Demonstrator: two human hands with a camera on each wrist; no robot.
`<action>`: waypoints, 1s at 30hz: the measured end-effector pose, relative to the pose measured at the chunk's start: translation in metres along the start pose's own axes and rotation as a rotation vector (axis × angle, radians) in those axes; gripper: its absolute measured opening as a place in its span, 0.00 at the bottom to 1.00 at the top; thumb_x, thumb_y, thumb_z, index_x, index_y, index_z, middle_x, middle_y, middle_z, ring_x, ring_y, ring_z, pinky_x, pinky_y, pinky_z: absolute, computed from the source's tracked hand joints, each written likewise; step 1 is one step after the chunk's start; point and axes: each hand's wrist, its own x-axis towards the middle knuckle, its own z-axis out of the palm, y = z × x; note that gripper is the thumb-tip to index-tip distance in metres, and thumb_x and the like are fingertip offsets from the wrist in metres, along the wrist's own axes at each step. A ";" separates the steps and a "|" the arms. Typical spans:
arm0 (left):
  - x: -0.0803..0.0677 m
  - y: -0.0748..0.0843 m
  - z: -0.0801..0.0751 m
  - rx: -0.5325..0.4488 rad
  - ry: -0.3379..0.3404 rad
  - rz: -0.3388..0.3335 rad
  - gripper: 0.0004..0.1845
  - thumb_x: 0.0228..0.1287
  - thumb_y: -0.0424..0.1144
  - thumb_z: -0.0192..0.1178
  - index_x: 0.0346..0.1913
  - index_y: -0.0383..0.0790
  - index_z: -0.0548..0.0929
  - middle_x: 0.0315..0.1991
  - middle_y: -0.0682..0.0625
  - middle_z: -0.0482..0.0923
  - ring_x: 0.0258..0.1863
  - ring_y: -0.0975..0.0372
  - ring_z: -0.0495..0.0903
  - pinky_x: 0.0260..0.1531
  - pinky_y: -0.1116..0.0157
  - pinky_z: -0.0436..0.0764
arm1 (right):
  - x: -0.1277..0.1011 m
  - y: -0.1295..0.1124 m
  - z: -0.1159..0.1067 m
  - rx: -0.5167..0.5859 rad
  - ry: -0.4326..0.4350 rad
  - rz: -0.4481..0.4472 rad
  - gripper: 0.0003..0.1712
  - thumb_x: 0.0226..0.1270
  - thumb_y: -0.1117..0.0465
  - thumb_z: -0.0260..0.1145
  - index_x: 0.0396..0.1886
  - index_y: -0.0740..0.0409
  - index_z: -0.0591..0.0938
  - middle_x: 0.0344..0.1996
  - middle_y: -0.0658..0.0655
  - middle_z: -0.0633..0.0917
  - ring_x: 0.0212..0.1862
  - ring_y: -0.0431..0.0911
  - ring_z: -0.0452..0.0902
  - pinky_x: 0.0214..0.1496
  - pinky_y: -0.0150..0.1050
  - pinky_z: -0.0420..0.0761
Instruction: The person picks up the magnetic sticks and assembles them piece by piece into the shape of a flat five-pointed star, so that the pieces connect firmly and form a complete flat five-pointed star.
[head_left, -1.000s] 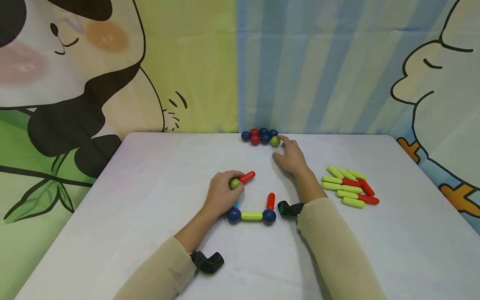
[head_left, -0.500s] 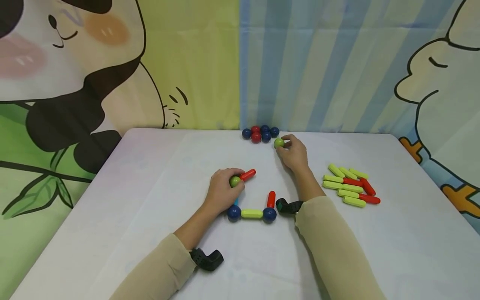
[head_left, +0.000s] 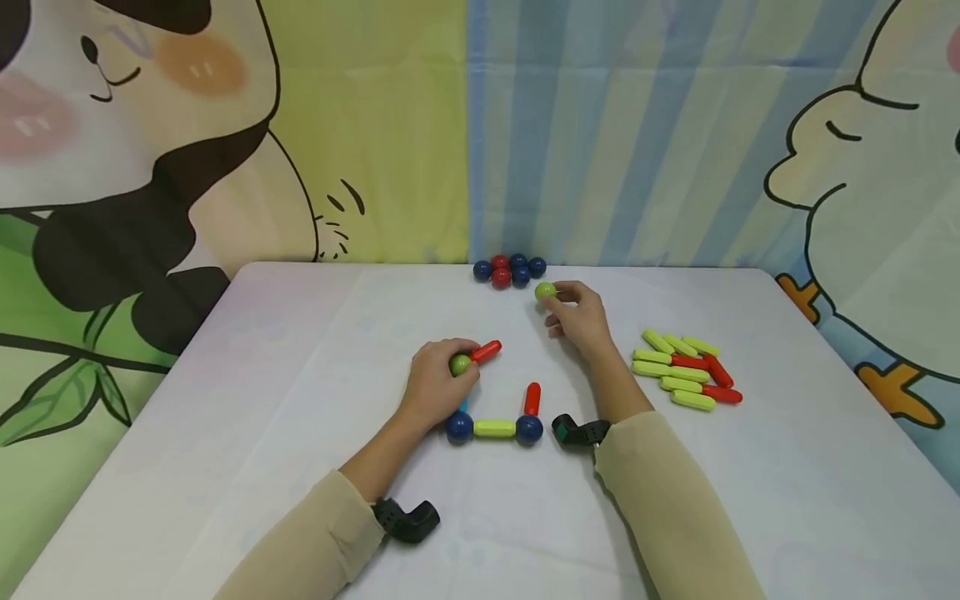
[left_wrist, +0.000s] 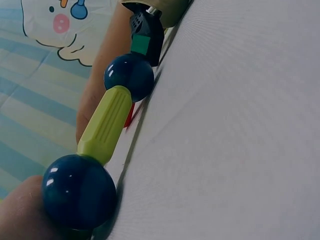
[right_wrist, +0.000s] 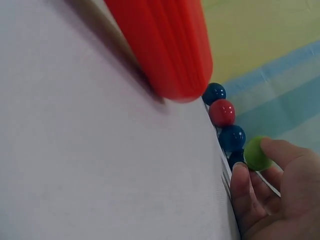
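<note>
In the head view my left hand (head_left: 438, 382) grips a green ball (head_left: 460, 364) from which a red stick (head_left: 486, 351) points to the upper right. Below that hand, two blue balls (head_left: 528, 430) are joined by a yellow-green stick (head_left: 494, 428). A second red stick (head_left: 532, 398) extends from the right-hand blue ball, and a light blue stick (head_left: 462, 406) shows partly under my left hand. My right hand (head_left: 582, 320) pinches another green ball (head_left: 545, 291) between thumb and fingers; the right wrist view shows this green ball (right_wrist: 257, 154) too.
Blue and red balls (head_left: 501, 277) cluster at the table's back edge. To the right lies a group of yellow-green and red sticks (head_left: 686, 375). Behind the white table (head_left: 285, 375) hangs a printed cloth (head_left: 570, 133).
My right hand has taken hold of the green ball and drawn it away from the cluster, toward me. My left hand keeps its grip on the other green ball.
</note>
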 end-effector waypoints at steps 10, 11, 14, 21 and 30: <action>-0.001 -0.001 0.000 -0.014 0.007 -0.011 0.17 0.63 0.36 0.62 0.55 0.42 0.88 0.51 0.47 0.88 0.48 0.53 0.78 0.51 0.56 0.75 | -0.018 0.000 0.004 -0.032 -0.052 0.049 0.30 0.74 0.54 0.67 0.72 0.54 0.73 0.58 0.59 0.79 0.39 0.44 0.82 0.35 0.32 0.86; -0.001 -0.001 0.000 -0.015 0.004 -0.013 0.18 0.63 0.36 0.62 0.55 0.42 0.88 0.51 0.47 0.88 0.48 0.53 0.78 0.51 0.56 0.75 | -0.020 0.000 0.004 -0.036 -0.056 0.054 0.30 0.73 0.54 0.67 0.72 0.54 0.74 0.58 0.59 0.79 0.39 0.45 0.82 0.35 0.32 0.86; -0.002 -0.001 0.001 -0.018 0.001 -0.017 0.18 0.63 0.36 0.62 0.55 0.43 0.88 0.51 0.47 0.88 0.48 0.53 0.77 0.51 0.56 0.75 | -0.026 0.000 0.004 -0.064 -0.083 0.055 0.30 0.73 0.53 0.67 0.72 0.54 0.74 0.57 0.59 0.79 0.38 0.45 0.82 0.34 0.32 0.85; -0.001 0.001 0.000 -0.015 -0.005 -0.033 0.18 0.64 0.36 0.62 0.55 0.43 0.88 0.52 0.47 0.88 0.48 0.53 0.77 0.51 0.56 0.74 | -0.040 -0.002 0.007 -0.197 -0.144 0.020 0.27 0.74 0.51 0.66 0.69 0.53 0.78 0.52 0.59 0.80 0.32 0.46 0.77 0.32 0.32 0.80; -0.001 0.000 0.000 -0.016 -0.008 -0.028 0.18 0.63 0.36 0.62 0.55 0.42 0.88 0.51 0.47 0.88 0.48 0.53 0.77 0.52 0.56 0.73 | -0.051 -0.008 0.017 -0.441 -0.239 -0.110 0.25 0.71 0.50 0.69 0.65 0.50 0.82 0.58 0.60 0.83 0.48 0.52 0.80 0.44 0.37 0.82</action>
